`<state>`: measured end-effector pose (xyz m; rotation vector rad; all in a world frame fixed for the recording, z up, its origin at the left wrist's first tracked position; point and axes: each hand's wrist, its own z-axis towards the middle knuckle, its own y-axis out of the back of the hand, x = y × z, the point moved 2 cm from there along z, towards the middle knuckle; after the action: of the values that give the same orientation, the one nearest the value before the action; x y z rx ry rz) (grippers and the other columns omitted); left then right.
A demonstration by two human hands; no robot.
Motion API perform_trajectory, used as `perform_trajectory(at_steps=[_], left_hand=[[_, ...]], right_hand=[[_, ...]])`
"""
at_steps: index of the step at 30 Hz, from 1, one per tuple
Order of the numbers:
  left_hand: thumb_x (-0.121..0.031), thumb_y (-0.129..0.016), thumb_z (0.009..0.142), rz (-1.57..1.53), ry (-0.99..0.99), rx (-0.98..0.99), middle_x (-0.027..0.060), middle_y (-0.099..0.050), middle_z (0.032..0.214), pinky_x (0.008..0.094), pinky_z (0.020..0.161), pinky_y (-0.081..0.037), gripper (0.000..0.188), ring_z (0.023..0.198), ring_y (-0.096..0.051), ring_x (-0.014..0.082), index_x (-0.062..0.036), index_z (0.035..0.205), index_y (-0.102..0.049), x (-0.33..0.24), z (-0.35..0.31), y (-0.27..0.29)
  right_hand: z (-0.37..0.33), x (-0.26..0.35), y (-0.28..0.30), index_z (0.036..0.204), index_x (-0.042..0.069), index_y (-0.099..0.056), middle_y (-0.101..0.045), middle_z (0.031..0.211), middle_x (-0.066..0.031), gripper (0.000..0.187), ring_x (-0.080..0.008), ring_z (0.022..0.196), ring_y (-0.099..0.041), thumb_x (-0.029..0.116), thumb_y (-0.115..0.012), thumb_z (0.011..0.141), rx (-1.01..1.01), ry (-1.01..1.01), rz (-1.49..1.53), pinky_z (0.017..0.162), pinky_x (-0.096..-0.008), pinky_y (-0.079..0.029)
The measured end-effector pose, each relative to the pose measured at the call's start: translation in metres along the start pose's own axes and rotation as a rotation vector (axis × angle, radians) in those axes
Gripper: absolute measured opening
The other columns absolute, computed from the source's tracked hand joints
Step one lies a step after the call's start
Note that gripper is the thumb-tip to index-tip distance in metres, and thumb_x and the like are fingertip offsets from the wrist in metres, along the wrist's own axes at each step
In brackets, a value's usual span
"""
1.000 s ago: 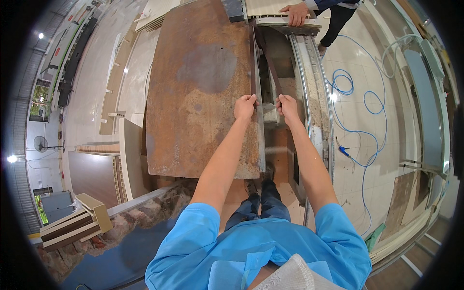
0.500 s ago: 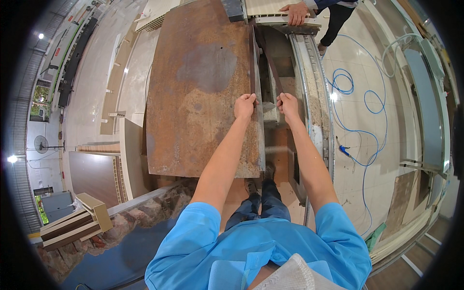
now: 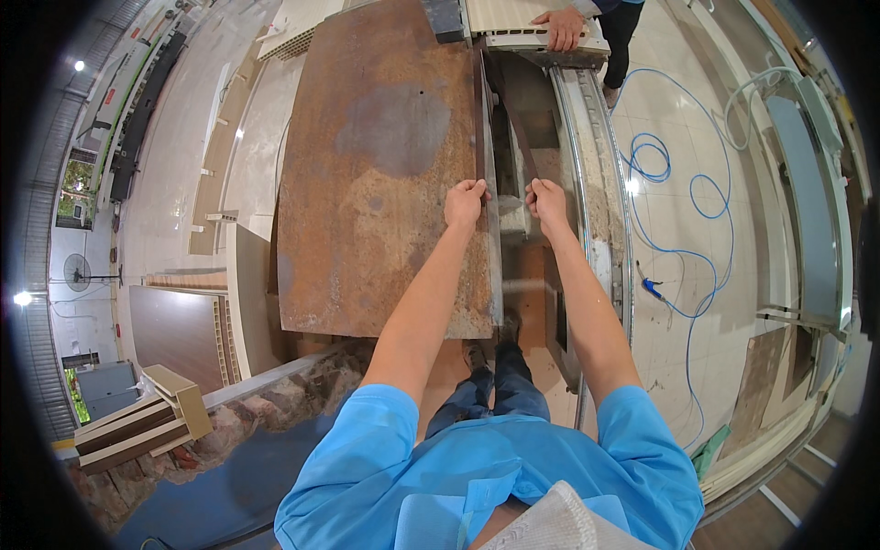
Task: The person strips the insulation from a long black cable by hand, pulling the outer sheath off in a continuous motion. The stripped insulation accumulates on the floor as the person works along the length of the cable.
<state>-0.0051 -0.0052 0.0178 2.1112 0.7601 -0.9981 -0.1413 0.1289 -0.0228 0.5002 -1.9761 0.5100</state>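
Both my arms reach forward over the gap beside a rust-covered metal tabletop (image 3: 367,247). My left hand (image 3: 465,203) is closed in a pinch on the near end of a dark brown strip (image 3: 478,119), which runs away from me along the tabletop's right edge. A second dark brown strip (image 3: 518,128) slants across the gap, and its near end is pinched in my right hand (image 3: 546,203). The two strips lead to the near side of a pale ribbed panel (image 3: 513,14). Their far ends are hard to make out.
A co-worker's hand (image 3: 561,27) rests on the pale panel. Right of the gap runs a metal rail (image 3: 596,183). A blue air hose (image 3: 683,249) with a blow gun (image 3: 653,288) lies on the tiled floor. Cut panels (image 3: 174,330) stand at the left.
My hands keep their grip and have barely moved. At the far side, the co-worker's leg has shifted closer to the panel.
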Motion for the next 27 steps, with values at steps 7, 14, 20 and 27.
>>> perform_trajectory(at_steps=[7, 14, 20, 27], left_hand=[[-0.028, -0.065, 0.096, -0.008, -0.005, 0.011, 0.0001, -0.071, 0.083, 0.0319, 0.084, -0.044, 0.024, 0.083, -0.058, 0.0131, -0.0062, 0.089, -0.072, 0.003, 0.003, 0.0], [-0.035, -0.062, 0.095, 0.01, -0.06, -0.019, 0.0007, -0.068, 0.077, 0.0339, 0.069, -0.046, 0.03, 0.067, -0.057, 0.0143, -0.0084, 0.085, -0.073, 0.009, 0.006, -0.001], [-0.035, -0.062, 0.095, 0.025, -0.083, -0.001, 0.0015, -0.069, 0.08, 0.0351, 0.073, -0.046, 0.029, 0.073, -0.059, 0.0164, -0.0086, 0.087, -0.072, 0.011, 0.012, -0.002], [-0.028, -0.065, 0.095, -0.023, -0.032, -0.007, 0.0004, -0.07, 0.078, 0.0316, 0.078, -0.044, 0.025, 0.078, -0.059, 0.013, -0.0053, 0.086, -0.072, 0.006, 0.006, -0.001]], right_hand=[[0.001, 0.0, 0.002, 0.087, 0.002, -0.061, -0.056, 0.065, -0.0035, 0.027, -0.0092, 0.049, -0.045, 0.023, -0.052, 0.102, -0.012, 0.003, -0.023, 0.043, -0.0253, -0.031], [0.001, -0.001, 0.001, 0.086, 0.003, -0.061, -0.056, 0.065, -0.0031, 0.027, -0.0096, 0.05, -0.045, 0.023, -0.053, 0.101, -0.017, -0.01, -0.023, 0.043, -0.025, -0.031], [0.001, -0.002, 0.0, 0.085, 0.003, -0.061, -0.056, 0.064, -0.0027, 0.028, -0.009, 0.049, -0.045, 0.024, -0.053, 0.102, -0.024, -0.016, -0.004, 0.043, -0.0248, -0.031], [0.001, -0.001, 0.0, 0.085, 0.003, -0.061, -0.055, 0.063, -0.0024, 0.028, -0.0089, 0.049, -0.044, 0.024, -0.053, 0.102, -0.014, -0.002, -0.005, 0.042, -0.0253, -0.031]])
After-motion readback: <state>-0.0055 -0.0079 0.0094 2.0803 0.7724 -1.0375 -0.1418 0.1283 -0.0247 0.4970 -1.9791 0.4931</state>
